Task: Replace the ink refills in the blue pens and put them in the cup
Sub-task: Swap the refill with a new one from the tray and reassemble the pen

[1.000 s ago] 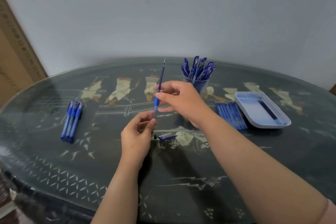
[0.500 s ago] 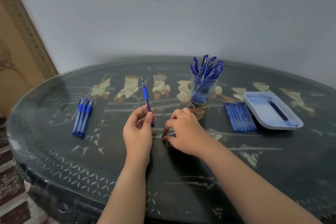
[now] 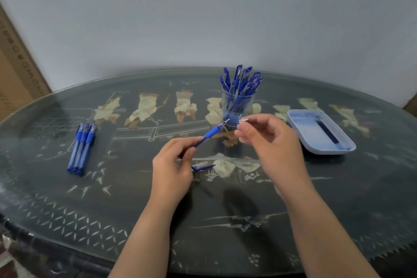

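The glossy glass-topped table (image 3: 67,198) bears a clear plastic cup (image 3: 237,106) and a smooth pale-blue plastic tray (image 3: 300,140).

No text, label, brand or number can be read in the head view. The cardboard box (image 3: 12,79) beyond the tabletop's (image 3: 225,221) left edge carries a row of small dark printed marks, too blurred to make out. The blue pens (image 3: 82,148) near the left edge and those in the cup (image 3: 237,108) show no legible print.

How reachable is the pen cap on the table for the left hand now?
Probably reachable: the pen cap lies uncovered beside the left hand, though that hand grips the blue pen.
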Motion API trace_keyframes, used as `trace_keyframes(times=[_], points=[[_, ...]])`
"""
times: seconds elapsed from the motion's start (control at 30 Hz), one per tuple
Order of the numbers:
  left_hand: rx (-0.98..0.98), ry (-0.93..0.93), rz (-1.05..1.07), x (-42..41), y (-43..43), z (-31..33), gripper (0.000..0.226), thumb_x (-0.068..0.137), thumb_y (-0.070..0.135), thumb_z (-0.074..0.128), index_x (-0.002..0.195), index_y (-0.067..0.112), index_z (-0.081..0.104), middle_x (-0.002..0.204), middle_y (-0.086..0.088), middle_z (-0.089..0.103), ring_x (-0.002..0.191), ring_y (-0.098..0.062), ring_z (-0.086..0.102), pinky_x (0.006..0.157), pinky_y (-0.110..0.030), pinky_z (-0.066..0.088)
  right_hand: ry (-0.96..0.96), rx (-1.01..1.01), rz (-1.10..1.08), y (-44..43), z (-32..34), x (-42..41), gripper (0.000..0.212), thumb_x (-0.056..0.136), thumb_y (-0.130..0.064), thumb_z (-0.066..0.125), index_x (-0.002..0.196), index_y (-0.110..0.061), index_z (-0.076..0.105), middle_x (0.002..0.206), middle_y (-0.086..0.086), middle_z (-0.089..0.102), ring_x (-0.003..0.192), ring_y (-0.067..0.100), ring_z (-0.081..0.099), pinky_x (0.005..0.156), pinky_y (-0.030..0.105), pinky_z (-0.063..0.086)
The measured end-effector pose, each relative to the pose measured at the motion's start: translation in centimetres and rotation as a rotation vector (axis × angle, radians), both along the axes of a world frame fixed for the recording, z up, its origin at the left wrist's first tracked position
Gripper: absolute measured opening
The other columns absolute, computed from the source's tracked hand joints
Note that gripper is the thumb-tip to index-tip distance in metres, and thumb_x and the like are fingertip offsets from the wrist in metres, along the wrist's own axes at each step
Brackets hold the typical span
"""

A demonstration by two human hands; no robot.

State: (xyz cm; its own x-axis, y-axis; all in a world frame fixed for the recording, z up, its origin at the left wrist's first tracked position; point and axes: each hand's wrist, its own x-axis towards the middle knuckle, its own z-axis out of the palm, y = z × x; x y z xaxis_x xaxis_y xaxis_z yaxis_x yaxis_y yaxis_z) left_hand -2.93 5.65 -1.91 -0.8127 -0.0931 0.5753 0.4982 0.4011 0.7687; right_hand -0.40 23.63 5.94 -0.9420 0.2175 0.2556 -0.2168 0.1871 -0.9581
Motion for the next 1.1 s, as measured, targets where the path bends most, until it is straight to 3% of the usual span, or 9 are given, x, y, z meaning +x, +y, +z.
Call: trace_keyframes(times=[0.17, 0.4, 0.63, 0.77, 0.83, 0.9, 1.0, 1.1], points=[[-0.127, 0.085, -0.027, 0.1, 0.2, -0.1, 0.039, 0.086, -0.013, 0.061, 0.106, 0.019, 0.073, 0.102, 0.011, 0.068, 0.096, -0.004, 0.063, 0.086, -0.014, 0.046, -0.058, -0.107, 0.071, 1.3, 0.2, 0.1, 0.009, 0.09, -0.008, 0.067, 0.092, -0.016, 0.068, 0.088, 0.004, 0.076, 0.084, 0.017, 0.075, 0.083, 0.034, 0.059], [-0.153, 0.082, -0.041, 0.2, 0.3, 0.0, 0.04, 0.085, -0.014, 0.061, 0.105, 0.019, 0.073, 0.101, 0.008, 0.069, 0.095, -0.005, 0.063, 0.085, -0.013, 0.045, -0.121, -0.06, 0.122, 1.2, -0.4, -0.1, 0.008, 0.09, -0.004, 0.066, 0.091, -0.012, 0.068, 0.085, 0.007, 0.075, 0.08, 0.02, 0.075, 0.077, 0.039, 0.061], [-0.165, 0.064, -0.047, 0.2, 0.1, 0.0, 0.039, 0.085, -0.012, 0.062, 0.104, 0.021, 0.073, 0.101, 0.009, 0.069, 0.095, -0.004, 0.063, 0.085, -0.012, 0.044, -0.142, 0.113, 0.097, 0.6, -1.0, -0.2, 0.003, 0.09, -0.017, 0.069, 0.091, -0.018, 0.067, 0.084, 0.002, 0.074, 0.073, 0.013, 0.073, 0.074, 0.041, 0.061], [-0.161, 0.058, -0.06, 0.3, 0.2, 0.1, 0.041, 0.085, -0.012, 0.062, 0.105, 0.023, 0.072, 0.1, 0.011, 0.068, 0.094, -0.003, 0.062, 0.084, -0.011, 0.044, -0.126, 0.121, 0.074, 0.7, -1.2, -0.3, 0.02, 0.082, -0.034, 0.075, 0.098, -0.028, 0.064, 0.086, -0.005, 0.073, 0.081, 0.015, 0.071, 0.078, 0.045, 0.06], [-0.161, 0.056, -0.058, 0.3, 0.2, 0.1, 0.042, 0.085, -0.013, 0.062, 0.104, 0.023, 0.072, 0.1, 0.011, 0.068, 0.094, -0.003, 0.062, 0.084, -0.01, 0.043, -0.106, 0.119, 0.092, 0.9, -1.2, -0.3, 0.028, 0.082, -0.033, 0.076, 0.107, -0.032, 0.065, 0.087, -0.011, 0.072, 0.087, 0.015, 0.07, 0.081, 0.045, 0.059], [-0.165, 0.057, -0.056, 0.3, 0.2, 0.0, 0.042, 0.085, -0.013, 0.062, 0.105, 0.023, 0.072, 0.1, 0.011, 0.068, 0.094, -0.002, 0.062, 0.084, -0.009, 0.043, -0.085, 0.131, 0.114, 1.0, -1.1, -0.3, 0.024, 0.085, -0.026, 0.074, 0.107, -0.034, 0.069, 0.089, -0.012, 0.072, 0.09, 0.014, 0.069, 0.083, 0.044, 0.058], [-0.173, 0.056, -0.058, 0.3, 0.2, 0.0, 0.042, 0.085, -0.013, 0.061, 0.105, 0.023, 0.072, 0.1, 0.011, 0.068, 0.095, -0.003, 0.062, 0.084, -0.01, 0.043, -0.075, 0.165, 0.075, 0.8, -1.3, -0.4, 0.006, 0.086, -0.023, 0.073, 0.092, -0.027, 0.073, 0.085, -0.009, 0.073, 0.085, 0.008, 0.068, 0.08, 0.039, 0.059], [-0.168, 0.059, -0.063, 0.3, 0.2, 0.0, 0.042, 0.085, -0.013, 0.061, 0.105, 0.022, 0.072, 0.1, 0.011, 0.068, 0.094, -0.003, 0.062, 0.083, -0.01, 0.044, -0.091, 0.235, 0.004, 0.6, -1.2, -0.3, 0.018, 0.081, -0.039, 0.075, 0.087, -0.023, 0.068, 0.079, -0.009, 0.068, 0.072, -0.005, 0.061, 0.067, 0.011, 0.051]])
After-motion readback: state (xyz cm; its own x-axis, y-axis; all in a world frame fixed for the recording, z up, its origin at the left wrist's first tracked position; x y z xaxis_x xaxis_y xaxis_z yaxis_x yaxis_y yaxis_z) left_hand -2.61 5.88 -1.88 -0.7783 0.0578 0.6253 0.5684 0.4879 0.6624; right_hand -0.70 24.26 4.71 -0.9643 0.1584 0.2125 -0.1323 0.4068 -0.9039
